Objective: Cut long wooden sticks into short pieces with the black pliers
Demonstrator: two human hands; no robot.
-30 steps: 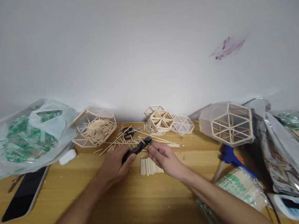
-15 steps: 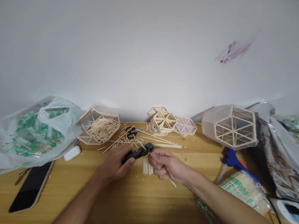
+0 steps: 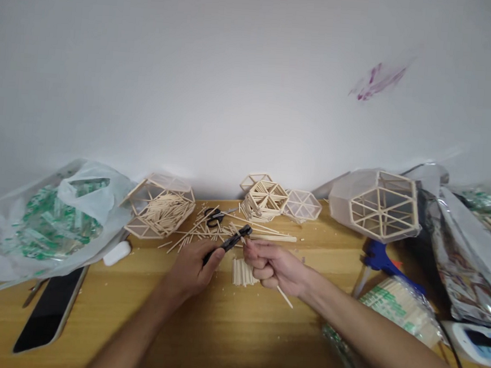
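My left hand (image 3: 192, 267) is closed around the handles of black pliers (image 3: 233, 240), whose head points up and to the right. In my right hand (image 3: 275, 266) a thin wooden stick (image 3: 284, 296) is pinched; one end sticks out below the palm, the other meets the pliers' jaws. Under the two hands lies a row of short cut sticks (image 3: 242, 273) on the wooden table (image 3: 200, 328). Behind the pliers, black-handled scissors (image 3: 214, 217) rest among loose sticks (image 3: 195, 231). Whether the jaws are closed on the stick is too small to tell.
A hexagonal stick frame (image 3: 165, 209) full of short pieces stands at left, more frames (image 3: 267, 197) at the back, and a large one (image 3: 382, 206) at right. A plastic bag (image 3: 60, 215), a phone (image 3: 51, 307), a blue glue gun (image 3: 378, 257) and packed sticks (image 3: 401, 309) lie around.
The pliers have turned in my left hand, so their head now shows narrower and edge-on. My right hand has stayed by the jaws with the stick. The view has shifted slightly.
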